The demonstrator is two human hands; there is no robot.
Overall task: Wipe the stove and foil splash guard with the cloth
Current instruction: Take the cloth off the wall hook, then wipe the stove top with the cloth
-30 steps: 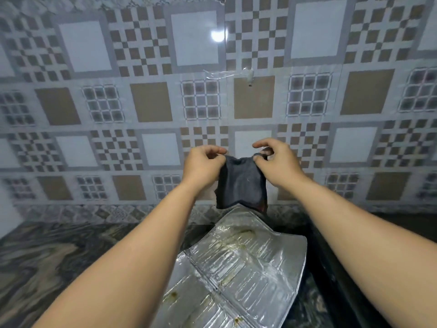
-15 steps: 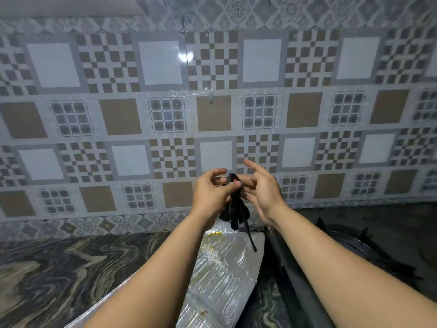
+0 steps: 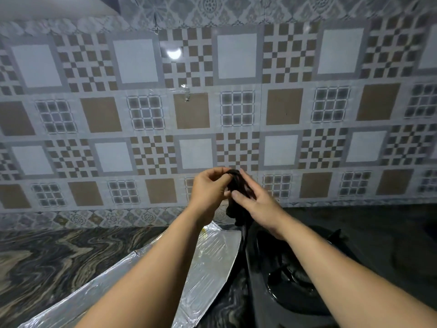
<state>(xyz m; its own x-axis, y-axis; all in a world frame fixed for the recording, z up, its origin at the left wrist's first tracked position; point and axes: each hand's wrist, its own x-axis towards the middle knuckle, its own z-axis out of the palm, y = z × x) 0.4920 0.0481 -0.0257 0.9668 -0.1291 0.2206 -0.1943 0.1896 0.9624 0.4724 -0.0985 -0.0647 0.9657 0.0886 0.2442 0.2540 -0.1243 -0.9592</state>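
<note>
The cloth is dark, bunched into a narrow hanging wad between both hands. The left hand pinches its top with curled fingers; the right hand curls around it. Below the forearms lies the crinkled, stained foil splash guard, with the black stove under the right wrist.

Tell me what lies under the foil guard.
The foil guard lies on the marbled counter, beside the black stove. The forearms and the foil itself hide whatever is directly beneath.
</note>
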